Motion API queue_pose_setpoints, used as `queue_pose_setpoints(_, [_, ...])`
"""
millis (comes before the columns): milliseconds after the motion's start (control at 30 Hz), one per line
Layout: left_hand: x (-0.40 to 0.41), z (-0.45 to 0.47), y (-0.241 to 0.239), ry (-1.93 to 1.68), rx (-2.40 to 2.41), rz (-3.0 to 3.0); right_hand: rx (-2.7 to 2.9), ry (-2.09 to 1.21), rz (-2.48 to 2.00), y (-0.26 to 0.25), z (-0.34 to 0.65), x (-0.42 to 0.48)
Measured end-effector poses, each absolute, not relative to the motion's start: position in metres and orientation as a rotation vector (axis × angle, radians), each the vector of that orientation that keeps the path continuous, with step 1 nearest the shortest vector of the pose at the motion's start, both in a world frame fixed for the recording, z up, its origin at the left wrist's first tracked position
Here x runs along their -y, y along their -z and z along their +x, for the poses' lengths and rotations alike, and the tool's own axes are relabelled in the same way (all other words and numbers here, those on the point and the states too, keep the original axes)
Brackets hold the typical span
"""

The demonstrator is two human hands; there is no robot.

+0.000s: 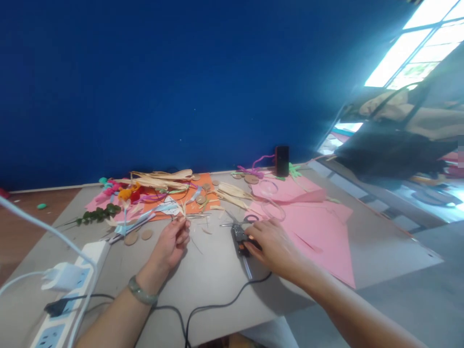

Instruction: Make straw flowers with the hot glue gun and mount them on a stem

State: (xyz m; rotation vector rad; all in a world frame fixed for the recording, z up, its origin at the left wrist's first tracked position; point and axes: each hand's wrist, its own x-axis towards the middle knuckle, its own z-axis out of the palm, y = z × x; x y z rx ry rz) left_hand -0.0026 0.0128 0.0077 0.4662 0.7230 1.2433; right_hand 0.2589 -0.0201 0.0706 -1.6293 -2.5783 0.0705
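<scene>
In the head view my left hand [174, 241] is closed in a pinch on a small bunch of pale straw-like strips [183, 207], which fan upward from the fingertips. My right hand [270, 241] has its fingers around a black glue gun [238, 236] at the middle of the table. A clear glue stick [247, 267] sticks out of the gun's near end, and a black cord runs toward me. Part of the gun is hidden under the fingers. Dark-handled scissors [251, 218] lie just beyond it. Thin scraps are scattered between the hands.
Pink sheets [326, 237] lie at right, an orange sheet [174, 197] at back. Around them are straw bundles [155, 181], coloured pompoms [125, 193], wooden discs [146, 234] and a dark upright box [282, 161]. A power strip [99, 251] with cords occupies the left; a blue wall [181, 87] stands behind.
</scene>
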Motion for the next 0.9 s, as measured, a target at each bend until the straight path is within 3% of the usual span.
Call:
queue_pose_setpoints(133, [-0.011, -0.002, -0.011, -1.228, -0.745, 0.507, 2.665, -0.212, -1.45, -0.068, 0.212, 0.0])
queue_pose_setpoints(267, [-0.011, -0.001, -0.012, -1.223, -0.767, 0.519, 2.745, -0.137, -1.497, -0.049, 0.174, -0.023])
queue_pose_setpoints(500, [-0.012, 0.002, -0.015, -1.214, -0.798, 0.534, 2.711, -0.218, -1.519, -0.043, 0.172, -0.04])
queue_pose_setpoints(600, [-0.01, 0.004, -0.016, -1.251, -0.817, 0.579, 2.49, -0.6, -1.428, -0.054, 0.183, -0.045])
queue_pose_setpoints(733, [-0.006, 0.007, -0.019, -1.245, -0.847, 0.598, 2.081, -1.342, -1.174, -0.067, 0.19, -0.047])
queue_pose_setpoints(900, [-0.002, 0.008, -0.022, -1.234, -0.858, 0.6, 1.681, -1.724, -0.843, -0.072, 0.191, -0.044])
